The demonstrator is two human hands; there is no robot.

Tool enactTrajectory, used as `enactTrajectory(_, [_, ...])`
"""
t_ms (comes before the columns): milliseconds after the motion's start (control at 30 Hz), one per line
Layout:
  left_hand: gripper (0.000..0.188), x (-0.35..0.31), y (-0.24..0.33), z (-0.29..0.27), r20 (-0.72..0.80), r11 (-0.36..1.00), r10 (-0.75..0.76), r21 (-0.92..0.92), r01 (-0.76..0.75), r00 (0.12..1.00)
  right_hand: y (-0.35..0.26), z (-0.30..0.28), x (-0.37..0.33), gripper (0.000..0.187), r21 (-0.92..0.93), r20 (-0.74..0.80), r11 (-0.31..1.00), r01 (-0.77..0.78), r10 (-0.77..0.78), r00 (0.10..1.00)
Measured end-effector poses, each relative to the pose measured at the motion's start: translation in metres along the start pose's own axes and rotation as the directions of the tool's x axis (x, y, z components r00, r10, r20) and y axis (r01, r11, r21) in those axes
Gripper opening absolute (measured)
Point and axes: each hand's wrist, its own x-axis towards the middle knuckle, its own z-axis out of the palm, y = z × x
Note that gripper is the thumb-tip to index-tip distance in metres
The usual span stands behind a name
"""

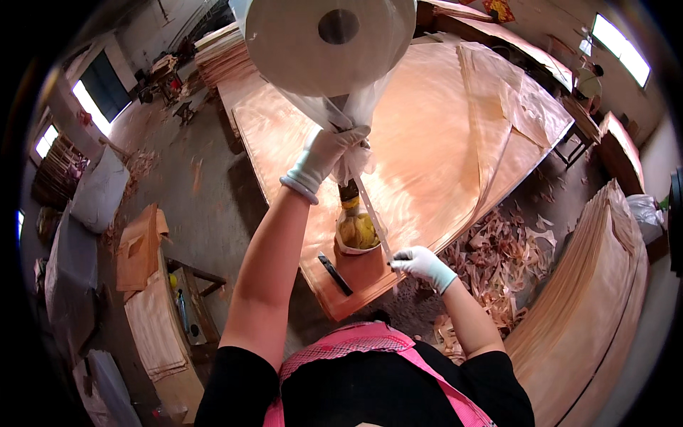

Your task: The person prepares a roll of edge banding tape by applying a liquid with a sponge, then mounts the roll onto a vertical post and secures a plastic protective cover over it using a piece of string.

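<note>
My left hand (324, 153), in a white glove, is raised and clenched around a bunch of thin translucent tape (356, 114) that comes down from a large white roll (324, 39) overhead. My right hand (420, 263), also gloved, pinches the lower end of a narrow tape strip (373, 217) that runs taut up to the left hand. Below both hands lies a big sheet of reddish wood veneer (441, 128) on a table. A bowl with yellowish glue and a brush (356, 231) stands on the veneer near its front corner, beside a dark knife (334, 274).
A tall stack of veneer sheets (590, 299) rises at the right. Veneer scraps (498, 263) litter the floor between it and the table. More stacked sheets (224, 53) lie at the far left of the table. Boxes and a small bench (160, 313) stand at my left.
</note>
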Motion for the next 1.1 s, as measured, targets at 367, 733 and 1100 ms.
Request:
enactTrajectory(367, [0.02,0.002,-0.001,0.006,0.0,0.999,-0.029,-0.035,0.029,1.0,-0.041,-0.008,-0.003,0.022,0.465,-0.246,0.854,0.235,-0.131,0.96])
enactTrajectory(733, [0.019,0.003,-0.005,0.006,-0.04,0.998,-0.047,-0.04,0.046,0.998,-0.081,-0.007,0.013,0.021,0.373,-0.429,0.842,0.39,-0.216,0.877])
enactTrajectory(1100, [0.022,0.006,-0.008,0.006,-0.05,0.998,-0.054,0.011,0.055,0.997,-0.063,0.003,0.011,0.021,0.356,-0.378,0.861,0.363,-0.222,0.899])
